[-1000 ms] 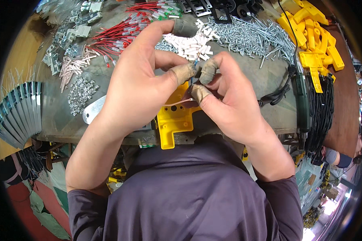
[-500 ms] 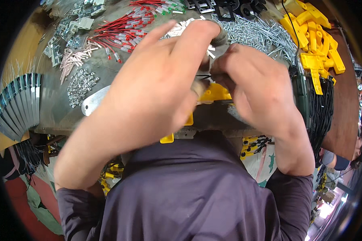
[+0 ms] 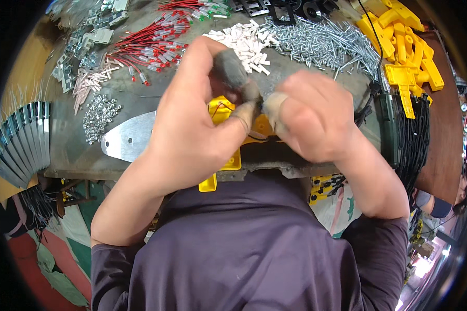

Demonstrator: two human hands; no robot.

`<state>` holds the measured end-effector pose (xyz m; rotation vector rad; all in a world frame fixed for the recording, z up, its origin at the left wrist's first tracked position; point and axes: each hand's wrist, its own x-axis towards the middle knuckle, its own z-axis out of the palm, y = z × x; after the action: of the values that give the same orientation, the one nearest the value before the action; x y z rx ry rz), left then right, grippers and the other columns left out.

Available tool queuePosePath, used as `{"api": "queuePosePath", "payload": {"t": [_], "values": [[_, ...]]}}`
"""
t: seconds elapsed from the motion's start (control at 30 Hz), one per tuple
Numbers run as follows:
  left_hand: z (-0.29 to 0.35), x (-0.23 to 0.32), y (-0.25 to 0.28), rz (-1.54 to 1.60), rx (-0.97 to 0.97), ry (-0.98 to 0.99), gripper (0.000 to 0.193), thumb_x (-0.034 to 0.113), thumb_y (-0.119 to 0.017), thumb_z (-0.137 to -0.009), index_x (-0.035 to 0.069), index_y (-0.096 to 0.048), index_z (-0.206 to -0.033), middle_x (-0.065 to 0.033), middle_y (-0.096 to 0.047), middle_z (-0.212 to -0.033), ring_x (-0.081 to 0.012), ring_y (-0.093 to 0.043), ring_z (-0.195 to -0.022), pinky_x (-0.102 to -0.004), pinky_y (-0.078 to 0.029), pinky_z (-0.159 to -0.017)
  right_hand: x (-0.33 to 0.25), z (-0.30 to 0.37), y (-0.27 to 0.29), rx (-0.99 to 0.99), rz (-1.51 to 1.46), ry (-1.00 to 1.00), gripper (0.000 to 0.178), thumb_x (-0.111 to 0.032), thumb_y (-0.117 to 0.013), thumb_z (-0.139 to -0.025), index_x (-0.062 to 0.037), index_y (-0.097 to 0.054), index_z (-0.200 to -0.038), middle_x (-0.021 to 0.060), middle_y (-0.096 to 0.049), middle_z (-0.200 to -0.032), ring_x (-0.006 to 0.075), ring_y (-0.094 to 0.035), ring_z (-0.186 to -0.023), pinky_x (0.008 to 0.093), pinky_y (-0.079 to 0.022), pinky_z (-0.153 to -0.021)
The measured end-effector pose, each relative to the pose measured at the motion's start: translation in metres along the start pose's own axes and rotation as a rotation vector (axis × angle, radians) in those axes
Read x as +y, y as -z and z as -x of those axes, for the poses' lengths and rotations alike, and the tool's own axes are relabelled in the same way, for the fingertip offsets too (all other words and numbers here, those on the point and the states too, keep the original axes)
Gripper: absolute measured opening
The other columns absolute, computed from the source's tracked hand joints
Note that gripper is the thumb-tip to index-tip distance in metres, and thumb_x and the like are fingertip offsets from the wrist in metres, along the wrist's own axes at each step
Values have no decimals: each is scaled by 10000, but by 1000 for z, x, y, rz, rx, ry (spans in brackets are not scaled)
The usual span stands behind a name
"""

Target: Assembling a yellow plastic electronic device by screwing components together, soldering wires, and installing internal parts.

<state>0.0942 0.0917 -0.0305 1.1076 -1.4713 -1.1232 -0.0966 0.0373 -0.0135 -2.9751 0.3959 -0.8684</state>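
Observation:
My left hand (image 3: 192,114) is closed in a pinch, its thumb and dark-wrapped forefinger meeting over the work spot; what lies between the tips is too small to make out. Close beside it, my right hand (image 3: 316,116) is curled with its fingertips pressed together and slightly blurred; its grip is hidden too. Below the fingers lies a yellow plastic housing (image 3: 220,108), partly covered by my hands, with thin red and dark wires in it. A flat silver metal plate (image 3: 127,137) with holes rests on the bench, running under my left hand.
Beyond my hands lie white sleeves (image 3: 246,44), a heap of screws (image 3: 321,44) and red-wired indicator lamps (image 3: 155,44). Nuts (image 3: 101,116) are piled at left. Yellow plastic parts (image 3: 407,46) and black cable bundles (image 3: 414,135) sit at right. The bench edge (image 3: 104,173) runs before me.
Both hands have shifted, the left turning so its pinch shows. The right has moved slightly left and lower. More of the yellow housing, metal plate and white sleeves is uncovered.

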Motion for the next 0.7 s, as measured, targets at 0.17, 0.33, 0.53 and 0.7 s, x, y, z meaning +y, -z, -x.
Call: {"api": "queuePosePath", "payload": {"t": [0.17, 0.33, 0.53, 0.7], "values": [[-1, -8, 7, -513, 127, -454, 421, -129, -595, -719, 51, -355, -1015, -44, -580, -870, -124, -590, -834, -428, -343, -1026, 3, -6, 0, 18, -633, -819, 149, -57, -582, -818, -54, -522, -954, 46, -518, -752, 169, -549, -679, 319, -436, -588], [-1, -6, -1, -363, 156, -302, 421, -109, -620, -695, 52, -368, -991, -43, -623, -806, -146, -614, -729, -497, -286, -1069, 4, 2, -1, -67, 54, -24, 155, -53, -585, -856, -50, -527, -999, -25, -462, -742, 37, -443, -621, 235, -373, -534], [-6, -12, 14, -675, 77, -678, 423, -109, -607, -706, 54, -355, -1005, -18, -564, -846, -118, -587, -852, -493, -285, -1073, -4, -12, 5, -107, -945, -852, 206, 53, -504, -806, -22, -520, -997, 83, -497, -709, 157, -481, -576, 246, -401, -560], [-8, -6, 7, -186, 47, -229, 437, -92, -620, -723, 53, -348, -1032, -27, -564, -839, -123, -591, -823, -489, -292, -1067, 9, 6, -5, -37, -122, -196, 278, -72, -592, -775, -57, -509, -1040, 114, -573, -724, 307, -589, -634, 431, -474, -552]]}}
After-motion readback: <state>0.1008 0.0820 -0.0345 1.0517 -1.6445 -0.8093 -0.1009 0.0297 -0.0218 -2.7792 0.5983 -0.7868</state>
